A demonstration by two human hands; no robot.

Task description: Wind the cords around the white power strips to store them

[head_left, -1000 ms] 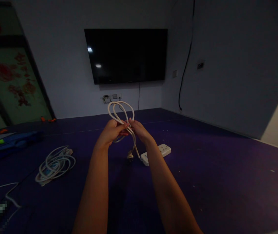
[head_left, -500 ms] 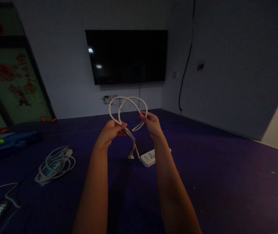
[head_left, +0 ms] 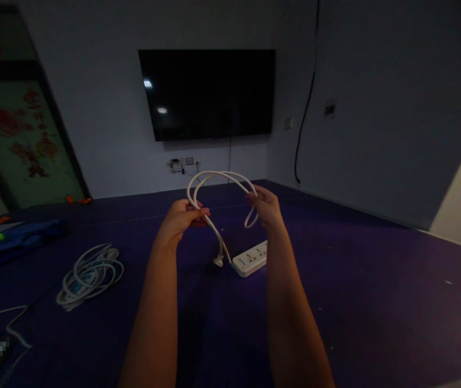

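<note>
A white power cord arches in loops between my two hands, above the floor. My left hand is closed on the cord, thumb and fingers pinching its strands together. On the other side my right hand pinches the loops, with a short bend of cord hanging below its fingers. The cord's plug dangles under my left hand, close to the floor. Beside it lies a white power strip, which the cord runs into; my right forearm hides its far end.
A coiled white cable lies on the purple floor at left. Farther left is blue cloth with a bright green item on it. A television hangs on the far wall above sockets. A dark cable hangs at right.
My right hand has moved right, away from my left, drawing the loops wider and flatter. The plug hangs at a changed angle. More of the power strip's sockets show.
</note>
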